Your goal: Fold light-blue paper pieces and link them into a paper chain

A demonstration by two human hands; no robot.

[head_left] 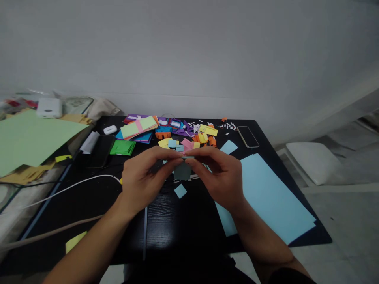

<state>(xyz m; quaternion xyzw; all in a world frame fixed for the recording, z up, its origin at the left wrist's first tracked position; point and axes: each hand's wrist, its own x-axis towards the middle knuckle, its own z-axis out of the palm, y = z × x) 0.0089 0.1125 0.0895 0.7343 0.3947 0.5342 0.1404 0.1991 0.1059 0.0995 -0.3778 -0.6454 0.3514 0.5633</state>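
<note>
My left hand (pixel 145 179) and my right hand (pixel 220 177) meet above the middle of the black table (pixel 166 225). Both pinch the top edge of a small light blue paper piece (pixel 182 170), which hangs down between the fingertips. Just below it a small blue paper square (pixel 180 191) lies on the table. A large light blue paper sheet (pixel 266 197) lies flat to the right of my right hand.
Piles of coloured paper scraps (pixel 183 136) and a stack of notes (pixel 139 127) lie at the back. A phone (pixel 248 136) lies back right, another dark phone (pixel 100 152) and green paper (pixel 122 147) on the left. A white cable (pixel 74 185) and a big green sheet (pixel 29 136) are at left.
</note>
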